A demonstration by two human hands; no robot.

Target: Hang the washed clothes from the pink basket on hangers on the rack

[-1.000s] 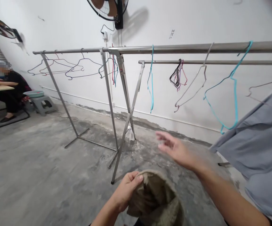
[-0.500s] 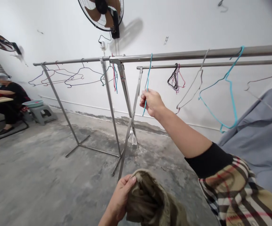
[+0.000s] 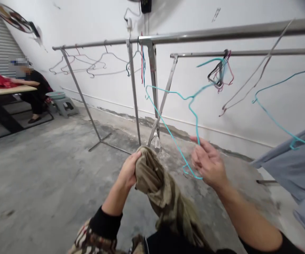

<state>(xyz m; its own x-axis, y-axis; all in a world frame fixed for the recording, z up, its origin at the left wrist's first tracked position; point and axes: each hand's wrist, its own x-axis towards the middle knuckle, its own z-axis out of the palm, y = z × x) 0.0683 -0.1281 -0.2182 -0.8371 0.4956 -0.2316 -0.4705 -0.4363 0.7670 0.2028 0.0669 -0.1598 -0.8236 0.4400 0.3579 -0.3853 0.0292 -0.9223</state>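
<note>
My right hand [image 3: 209,162] is closed around one side of a turquoise clothes hanger [image 3: 172,135], which is tilted with its hook up and to the right, off the rail. To the left, my left hand [image 3: 129,169] grips the top edge of a bunched olive-green garment [image 3: 165,190] that hangs down in front of my body. The garment's kind cannot be made out. The hanger's lower corner is close to the garment, apart from it.
A metal clothes rail [image 3: 210,32] crosses the view, bearing several hangers, with a second rail [image 3: 260,52] behind. Grey cloth [image 3: 292,169] hangs at right. At left a person [image 3: 33,79] sits at a table [image 3: 12,91], near a grey stool [image 3: 66,107] with a basin [image 3: 55,95].
The turquoise hanger has come off the rail and down in my right hand, turning broadside. My left hand has raised the olive-green garment. The view has shifted downward and left.
</note>
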